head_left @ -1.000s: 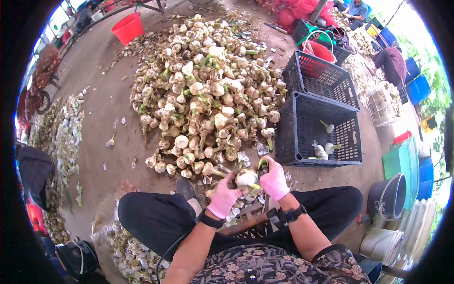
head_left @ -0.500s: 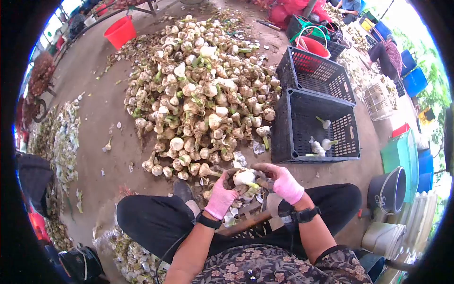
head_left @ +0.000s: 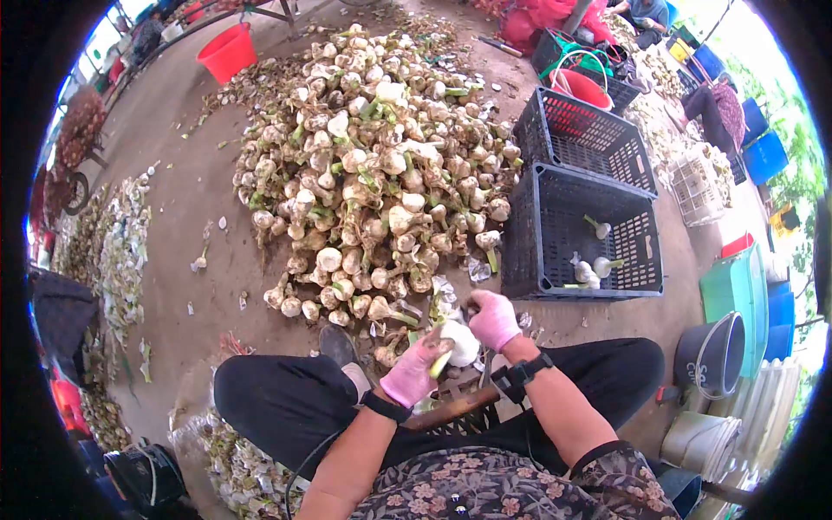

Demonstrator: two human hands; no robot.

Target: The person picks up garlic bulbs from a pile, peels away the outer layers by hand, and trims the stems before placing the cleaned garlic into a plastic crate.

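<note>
While left grip (head_left: 416,367) pinches smooth, round garlic (head_left: 463,344), right grip (head_left: 496,321) curled, contents unclear.

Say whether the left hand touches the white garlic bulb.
Touching. The head view shows the left hand gripping the white garlic bulb, no gap between.

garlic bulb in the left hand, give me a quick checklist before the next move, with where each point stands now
1. Garlic bulb gripped: ok, the left hand has its fingers around one side.
2. Right hand close by: ok, it is just beside the bulb.
3. Right hand free of any tool: cannot tell, its curled fingers hide what they may hold.
4. Skin clean all round: cannot tell, the visible side is white but the left hand covers the rest.
5. Room in the near black crate: ok, just a few bulbs lie inside.
</note>
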